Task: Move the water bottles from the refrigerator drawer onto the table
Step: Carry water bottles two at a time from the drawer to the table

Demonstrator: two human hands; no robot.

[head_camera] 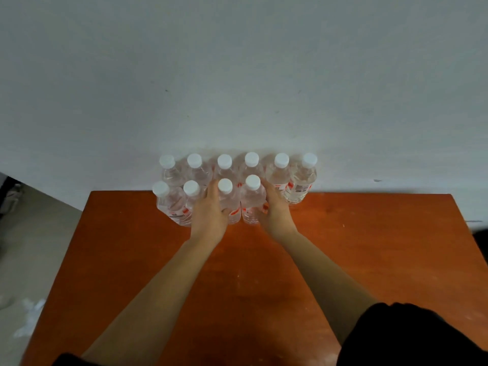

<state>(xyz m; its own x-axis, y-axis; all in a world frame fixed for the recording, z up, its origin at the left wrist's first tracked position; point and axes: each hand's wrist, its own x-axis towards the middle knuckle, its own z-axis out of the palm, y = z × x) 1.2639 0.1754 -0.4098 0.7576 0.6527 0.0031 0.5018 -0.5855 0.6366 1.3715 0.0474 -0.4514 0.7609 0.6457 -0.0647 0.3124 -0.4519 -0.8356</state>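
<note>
Two bottles in my grip, one per hand. My left hand (211, 210) wraps the third bottle (229, 204) of the front row, fingers curled round its body and thumb across the label; my right hand (274, 207) cups the fourth bottle (252, 199), fingers pressed to its far side. Both stand upright, touching each other, bases on or just at the table (369, 247); I cannot tell if weight is fully down. I hold them low on the body, I judge, to steer them snug against their neighbours without tipping. Landmark: the third bottle. Just left of it stand two more front-row bottles (171, 204), upright, touching. Directly behind it runs the back row (224, 170) against the wall (237, 75), six bottles side by side. Count: ten bottles, six behind and four in front, ten white caps, all clear with red-and-white labels. The packing against the wall looks deliberate: it keeps rows straight and leaves the near table free. To the right of the fourth bottle the front row has room for two more. No refrigerator drawer in view, so I cannot say how many remain there. Two black sleeves (409, 336) at the near edge.
</note>
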